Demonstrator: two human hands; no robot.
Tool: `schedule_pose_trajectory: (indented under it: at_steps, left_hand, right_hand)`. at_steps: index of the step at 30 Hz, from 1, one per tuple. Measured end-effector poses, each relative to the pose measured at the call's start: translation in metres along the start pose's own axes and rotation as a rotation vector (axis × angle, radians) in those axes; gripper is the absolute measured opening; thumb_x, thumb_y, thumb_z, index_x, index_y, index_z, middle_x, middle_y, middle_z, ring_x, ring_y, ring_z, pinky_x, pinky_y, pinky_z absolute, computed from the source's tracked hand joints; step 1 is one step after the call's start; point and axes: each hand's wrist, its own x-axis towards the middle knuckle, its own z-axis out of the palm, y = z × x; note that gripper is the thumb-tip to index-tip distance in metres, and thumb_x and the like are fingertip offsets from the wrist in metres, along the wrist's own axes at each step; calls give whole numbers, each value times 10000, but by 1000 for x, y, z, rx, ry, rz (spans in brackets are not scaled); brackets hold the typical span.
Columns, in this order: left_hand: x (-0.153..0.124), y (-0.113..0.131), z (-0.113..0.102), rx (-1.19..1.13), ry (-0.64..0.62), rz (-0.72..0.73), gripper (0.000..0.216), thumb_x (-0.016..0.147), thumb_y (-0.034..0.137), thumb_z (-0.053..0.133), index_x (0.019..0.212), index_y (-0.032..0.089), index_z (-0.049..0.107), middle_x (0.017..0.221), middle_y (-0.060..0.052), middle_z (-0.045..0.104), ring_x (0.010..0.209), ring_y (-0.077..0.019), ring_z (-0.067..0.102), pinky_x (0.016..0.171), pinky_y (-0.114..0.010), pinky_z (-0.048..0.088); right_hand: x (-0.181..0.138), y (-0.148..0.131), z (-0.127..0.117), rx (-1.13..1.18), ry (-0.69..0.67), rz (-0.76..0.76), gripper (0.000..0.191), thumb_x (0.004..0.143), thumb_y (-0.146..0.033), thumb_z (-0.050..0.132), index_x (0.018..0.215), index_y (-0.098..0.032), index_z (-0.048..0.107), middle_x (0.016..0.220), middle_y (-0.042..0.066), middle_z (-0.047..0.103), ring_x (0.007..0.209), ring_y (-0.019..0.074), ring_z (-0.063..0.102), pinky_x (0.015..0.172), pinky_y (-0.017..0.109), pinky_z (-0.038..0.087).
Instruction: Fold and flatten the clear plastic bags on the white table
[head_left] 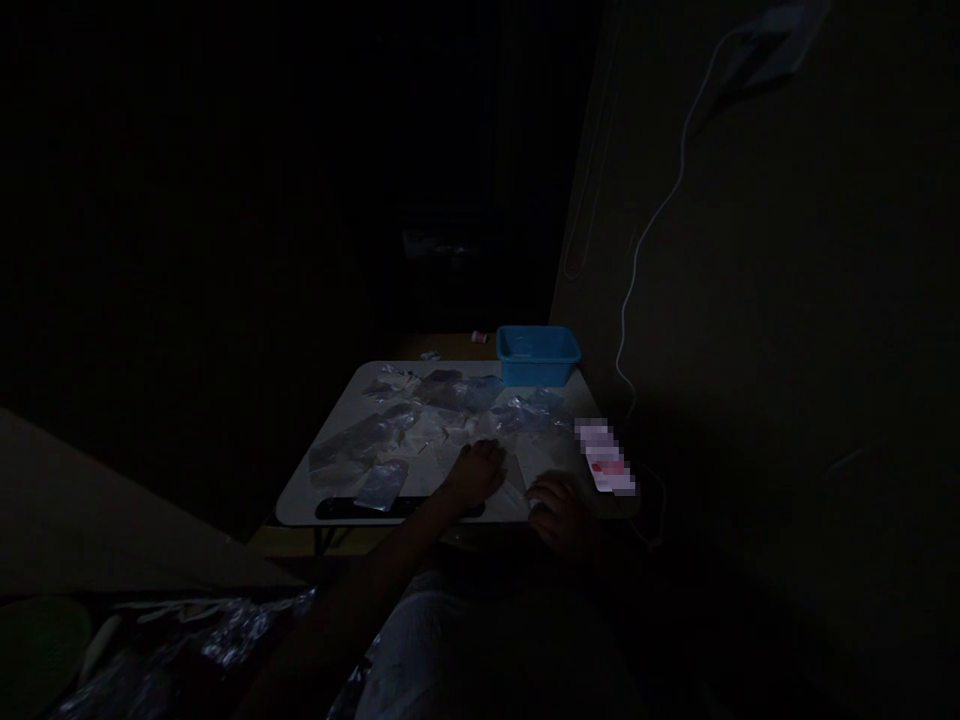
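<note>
The scene is very dark. A small white table [315, 500] carries several clear plastic bags [390, 430] strewn over its top. My left hand [476, 470] rests palm down on the bags near the table's front edge, fingers lying flat. My right hand [559, 505] sits at the front right corner with fingers curled over something small and pale that I cannot make out. A blue plastic tub [536, 355] stands at the table's far right corner.
A blurred pink and white item [604, 460] lies at the table's right edge. A white cable [652, 220] hangs down the wall on the right. More crinkled plastic [225, 630] lies on the floor at the lower left.
</note>
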Motion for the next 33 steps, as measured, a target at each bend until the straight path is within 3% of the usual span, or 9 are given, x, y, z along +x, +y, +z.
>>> schedule_pose_trajectory:
  at_steps: [9,13,16,22,33]
  left_hand:
    - [0,-2,4,14,35,6,339,807,296,407,1094,135,488,1162,-137,500,1075,-249,439,865,-393,352]
    - [0,0,3,33,54,3,334,809,304,404,1085,138,493,1149,-130,509,1052,-250,452,874,-408,330]
    - [0,2,3,23,34,-14,343,820,307,385,1107,144,478,1161,-123,499,1069,-243,437,878,-398,327]
    - [-3,3,4,2,34,-42,359,830,294,368,1146,144,448,1203,-118,467,1116,-228,390,892,-376,325]
    - [-4,1,9,8,75,-21,358,834,297,367,1140,135,458,1195,-123,474,1113,-229,398,891,-377,332]
  right_hand:
    - [-21,-2,-2,28,-25,-30,141,778,-194,473,758,-206,612,965,39,600,995,195,455,890,409,331]
    - [-13,9,-1,67,51,60,288,790,-154,383,1006,-194,570,1040,65,590,1042,190,462,905,420,343]
    - [4,16,0,51,-21,129,380,783,-147,371,1141,-167,497,1190,80,512,1155,204,381,934,424,319]
    - [20,12,-1,35,-187,96,339,801,-187,385,1102,-205,540,1218,48,498,1197,199,334,949,415,274]
    - [-37,3,9,70,-130,-63,296,843,-209,356,1063,-213,554,1126,58,569,1087,196,464,874,405,369]
